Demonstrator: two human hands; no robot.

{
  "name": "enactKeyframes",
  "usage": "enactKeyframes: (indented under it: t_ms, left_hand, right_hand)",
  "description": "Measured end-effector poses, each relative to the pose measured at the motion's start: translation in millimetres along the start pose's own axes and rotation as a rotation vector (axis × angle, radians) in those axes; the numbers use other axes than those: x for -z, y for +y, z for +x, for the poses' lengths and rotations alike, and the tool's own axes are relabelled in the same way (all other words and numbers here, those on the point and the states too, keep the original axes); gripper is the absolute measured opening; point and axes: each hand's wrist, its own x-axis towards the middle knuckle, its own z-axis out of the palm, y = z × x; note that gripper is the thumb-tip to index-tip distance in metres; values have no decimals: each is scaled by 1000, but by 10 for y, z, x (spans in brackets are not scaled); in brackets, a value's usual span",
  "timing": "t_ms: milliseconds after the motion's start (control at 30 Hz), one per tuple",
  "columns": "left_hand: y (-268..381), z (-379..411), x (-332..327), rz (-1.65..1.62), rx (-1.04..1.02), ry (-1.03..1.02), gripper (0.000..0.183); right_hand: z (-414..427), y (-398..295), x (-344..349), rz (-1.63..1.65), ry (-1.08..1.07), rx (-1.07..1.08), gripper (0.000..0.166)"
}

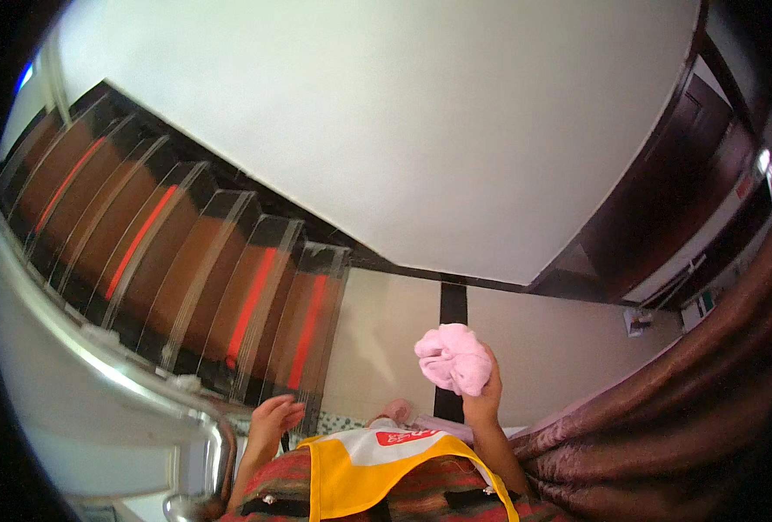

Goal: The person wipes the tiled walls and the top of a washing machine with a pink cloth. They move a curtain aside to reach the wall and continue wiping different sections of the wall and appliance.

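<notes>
A bunched pink cloth (pixel 452 360) is held up in my right hand (pixel 485 398), over the beige floor in front of my body. The cloth hides most of that hand's fingers. My left hand (pixel 275 421) is at the lower left, between the metal handrail and my apron, with its fingers slightly bent and nothing in them. The foot of the staircase (pixel 307 326) lies just beyond it. A yellow and white apron (pixel 353 473) bearing writing covers my front.
Carpeted stairs with red stripes rise at the left, beside a shiny metal handrail (pixel 118 372). A white wall (pixel 412 143) stands ahead. Brown curtain fabric (pixel 673 404) hangs at the right, near a dark door (pixel 679 150). A small white object (pixel 637 322) lies on the floor.
</notes>
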Motion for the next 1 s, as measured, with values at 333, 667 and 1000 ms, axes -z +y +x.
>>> enactKeyframes:
  t_ms: [333,667,1000]
  left_hand:
    - [912,1558,-1431,51,-125,-144,21]
    - [1192,2591,-3699,515,214,-1175,35]
    - [1370,3410,-4779,812,337,-1845,57]
  right_hand:
    - [893,236,491,8,162,48,57]
    - [1312,105,500,-218,485,-32,64]
    - [1652,71,-45,-375,823,-201,73]
